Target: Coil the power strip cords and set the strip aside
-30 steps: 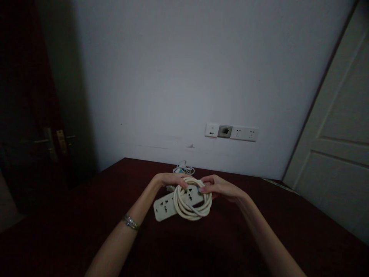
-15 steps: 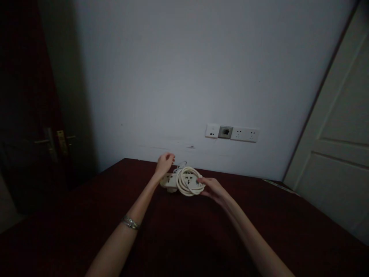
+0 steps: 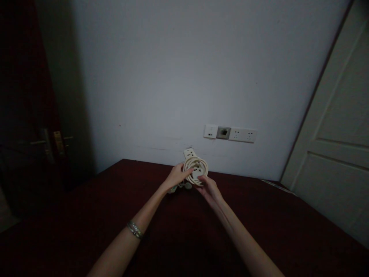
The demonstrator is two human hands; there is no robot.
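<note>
A white power strip (image 3: 189,153) with a coiled cream cord (image 3: 203,163) against its face is held between my two hands over the dark red table. My left hand (image 3: 176,176) grips the coil from the left, its thumb lying across the loops. From the lower right, my right hand (image 3: 210,186) is closed on the coil and the strip, the thumb on the front. The fingers behind are hidden. Below the strip, near my left hand, are a round pale piece (image 3: 188,185) and a small pale object (image 3: 172,189) whose kind I cannot make out.
The dark red tabletop (image 3: 184,231) meets a pale wall (image 3: 161,84). Wall sockets (image 3: 243,135) sit in a row above the table's back edge. A dark door with a handle (image 3: 59,142) is at left, a pale panelled door (image 3: 337,161) at right.
My left hand has come down and right onto the coil, where it was apart before. The power strip has turned from lying sideways to tilted upright, with my right hand still on it.
</note>
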